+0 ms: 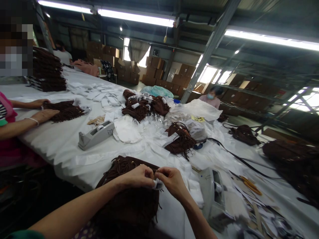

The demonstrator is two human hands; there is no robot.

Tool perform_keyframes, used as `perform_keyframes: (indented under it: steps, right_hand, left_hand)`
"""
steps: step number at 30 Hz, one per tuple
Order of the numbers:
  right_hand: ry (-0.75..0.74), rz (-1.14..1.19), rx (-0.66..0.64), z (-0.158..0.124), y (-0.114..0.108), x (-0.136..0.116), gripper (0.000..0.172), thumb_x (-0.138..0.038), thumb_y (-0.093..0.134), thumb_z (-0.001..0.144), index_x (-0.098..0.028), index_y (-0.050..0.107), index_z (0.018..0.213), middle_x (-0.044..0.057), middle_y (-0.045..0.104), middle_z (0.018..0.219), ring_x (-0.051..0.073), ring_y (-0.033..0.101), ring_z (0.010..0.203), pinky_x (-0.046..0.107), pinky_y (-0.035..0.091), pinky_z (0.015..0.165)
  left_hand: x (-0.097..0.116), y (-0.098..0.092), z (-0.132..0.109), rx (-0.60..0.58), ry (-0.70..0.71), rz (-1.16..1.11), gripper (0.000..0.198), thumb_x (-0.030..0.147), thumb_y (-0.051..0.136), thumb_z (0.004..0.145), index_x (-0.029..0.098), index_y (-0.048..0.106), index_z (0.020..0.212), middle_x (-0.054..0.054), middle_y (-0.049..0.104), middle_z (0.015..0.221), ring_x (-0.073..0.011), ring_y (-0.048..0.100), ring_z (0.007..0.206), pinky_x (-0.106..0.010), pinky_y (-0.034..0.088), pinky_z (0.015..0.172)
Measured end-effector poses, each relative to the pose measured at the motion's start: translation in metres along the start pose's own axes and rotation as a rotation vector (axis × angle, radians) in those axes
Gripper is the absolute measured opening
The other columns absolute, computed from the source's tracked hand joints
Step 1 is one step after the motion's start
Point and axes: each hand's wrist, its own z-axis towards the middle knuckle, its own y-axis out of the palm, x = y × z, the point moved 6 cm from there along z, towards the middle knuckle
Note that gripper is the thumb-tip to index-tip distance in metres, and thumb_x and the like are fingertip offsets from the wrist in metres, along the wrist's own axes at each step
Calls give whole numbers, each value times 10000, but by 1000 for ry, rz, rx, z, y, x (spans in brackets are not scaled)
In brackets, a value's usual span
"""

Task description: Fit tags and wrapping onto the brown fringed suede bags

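Note:
A dark brown fringed bag lies at the near edge of the table, with small metal eyelets along its top. My left hand is closed in a pinch at the bag's upper right corner. Facing it, my right hand pinches thumb against fingers at the same spot, almost touching the left. A small white-grey wrapped piece shows just under the fingertips, at the bag's edge. What exactly lies between the fingers is too small to make out.
Tape dispensers stand to the left and right. Beyond are another fringed bag, white paper and plastic, and yellow-handled scissors. At left, a co-worker's hands rest on a brown fringed piece near a tall stack.

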Motion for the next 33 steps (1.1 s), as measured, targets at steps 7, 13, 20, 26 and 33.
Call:
perform_keyframes:
  steps: [7,13,20,26,33]
  right_hand:
    - [-448,-432,248,-22,3,-27,212,-98,524,828,-201,707,800,27,711,771,171,634,724,273,448,686]
    - [-728,-586,410,-42,9,-26,233,-67,455,897,-168,654,966,62,708,883,183,612,754,313,430,672]
    - [-820,-581,381,-47,5,-18,328,-45,464,888,-164,610,1157,100,674,1040,208,595,933,359,504,802]
    - [-771,-674,469,-58,16,-2,483,-42,425,869,-167,498,1330,143,621,1162,262,558,1082,435,491,862]
    - [-538,-733,466,-81,11,15,461,-131,445,883,-176,478,1341,126,586,1252,253,525,1155,463,413,974]
  left_hand:
    - [-17,-3,9,193,-95,-122,215,337,689,615,137,610,634,18,544,529,-99,437,470,-198,305,429]
    - [-25,11,8,230,-210,-405,181,321,627,607,147,603,654,-12,593,583,-101,461,462,-184,331,380]
    - [-28,20,5,237,-311,-646,245,385,633,599,155,563,650,-6,560,557,-120,504,502,-175,344,383]
    - [-31,28,3,270,-322,-635,299,411,681,596,166,510,613,27,494,506,-107,465,484,-179,355,408]
    - [-53,31,3,318,-313,-532,224,331,658,631,167,508,655,40,480,534,-83,420,474,-153,343,399]
